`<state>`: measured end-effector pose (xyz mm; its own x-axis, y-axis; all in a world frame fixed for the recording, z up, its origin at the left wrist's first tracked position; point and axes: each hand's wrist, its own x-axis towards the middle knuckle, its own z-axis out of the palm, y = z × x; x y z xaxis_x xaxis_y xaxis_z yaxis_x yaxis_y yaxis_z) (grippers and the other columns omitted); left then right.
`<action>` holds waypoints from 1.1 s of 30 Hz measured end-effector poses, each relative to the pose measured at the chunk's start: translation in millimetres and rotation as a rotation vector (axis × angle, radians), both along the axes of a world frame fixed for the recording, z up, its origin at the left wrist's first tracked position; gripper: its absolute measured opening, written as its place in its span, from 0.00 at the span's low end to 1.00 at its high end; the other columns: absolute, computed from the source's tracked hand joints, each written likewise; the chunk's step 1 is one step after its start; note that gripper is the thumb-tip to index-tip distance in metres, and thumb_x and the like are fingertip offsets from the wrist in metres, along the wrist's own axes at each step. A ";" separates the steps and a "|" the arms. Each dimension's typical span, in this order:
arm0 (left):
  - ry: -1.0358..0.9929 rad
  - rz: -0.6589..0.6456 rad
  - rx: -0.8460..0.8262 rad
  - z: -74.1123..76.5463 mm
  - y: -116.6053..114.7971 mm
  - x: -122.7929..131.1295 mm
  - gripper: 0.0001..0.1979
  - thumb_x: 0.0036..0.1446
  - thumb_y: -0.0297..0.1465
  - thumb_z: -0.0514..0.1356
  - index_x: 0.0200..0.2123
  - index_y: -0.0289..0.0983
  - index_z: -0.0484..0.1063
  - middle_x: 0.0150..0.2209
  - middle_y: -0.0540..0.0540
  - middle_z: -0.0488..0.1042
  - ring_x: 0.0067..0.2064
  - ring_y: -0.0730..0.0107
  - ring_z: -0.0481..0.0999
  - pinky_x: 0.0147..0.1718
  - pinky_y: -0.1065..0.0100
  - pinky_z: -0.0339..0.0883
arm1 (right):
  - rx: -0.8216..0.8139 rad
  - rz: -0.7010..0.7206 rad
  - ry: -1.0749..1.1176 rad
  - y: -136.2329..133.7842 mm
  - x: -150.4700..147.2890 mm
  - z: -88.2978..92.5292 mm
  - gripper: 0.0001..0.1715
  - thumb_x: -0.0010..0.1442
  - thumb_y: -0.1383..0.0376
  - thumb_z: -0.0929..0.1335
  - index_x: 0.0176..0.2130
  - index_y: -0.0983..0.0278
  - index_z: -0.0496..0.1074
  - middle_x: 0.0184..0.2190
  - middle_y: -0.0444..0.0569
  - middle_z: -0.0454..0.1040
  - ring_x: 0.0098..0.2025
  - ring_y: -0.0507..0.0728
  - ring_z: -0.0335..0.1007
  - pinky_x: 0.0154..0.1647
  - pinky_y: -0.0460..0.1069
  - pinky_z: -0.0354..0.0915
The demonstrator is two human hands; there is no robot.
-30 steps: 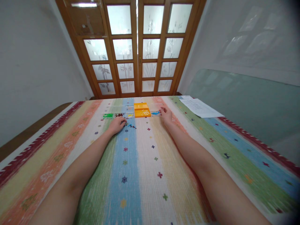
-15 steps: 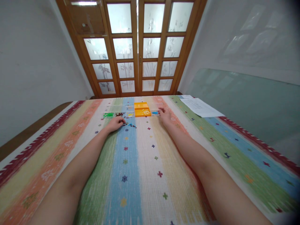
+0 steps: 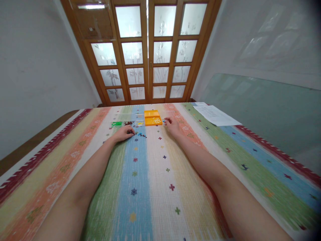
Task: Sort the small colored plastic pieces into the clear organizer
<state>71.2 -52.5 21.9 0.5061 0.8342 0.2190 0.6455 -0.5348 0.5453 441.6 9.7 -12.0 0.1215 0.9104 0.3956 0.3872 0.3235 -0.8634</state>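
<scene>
Left hand [image 3: 124, 133]: rests on tabletop [image 3: 150, 187]; fingers curled down, grip cannot be told.
Beads [image 3: 140, 135]: loose, just at 3 o'clock of left hand.
Right hand [image 3: 171, 124]: at 3 o'clock of tray [image 3: 152, 119]; fingers bent, hold unclear.
Change: right hand has closed in on tray; left hand and beads unmoved.

I see big wooden doors [image 3: 147, 53] with cloudy glass, and light comes through them. The walls [image 3: 32, 67] are white. A stripy cloth [image 3: 150, 187] lies in front of me. A glass sheet [image 3: 263, 110] stands by the right wall.
</scene>
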 end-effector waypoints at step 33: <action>0.050 0.092 -0.369 32.8 -3.1 -35.2 0.07 0.45 0.35 0.64 0.29 0.39 0.75 0.29 0.49 0.75 0.32 0.67 0.70 0.32 0.70 0.61 | 0.001 0.157 -0.140 -5.7 -9.7 -6.8 0.15 0.65 0.65 0.64 0.46 0.61 0.78 0.35 0.47 0.80 0.36 0.56 0.75 0.43 0.51 0.69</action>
<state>36.0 -55.5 54.8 0.4280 0.8948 -0.1275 0.7122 -0.2471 0.6570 431.8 4.0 -18.9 -0.0782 0.9132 0.3999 0.4483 0.3905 -0.8041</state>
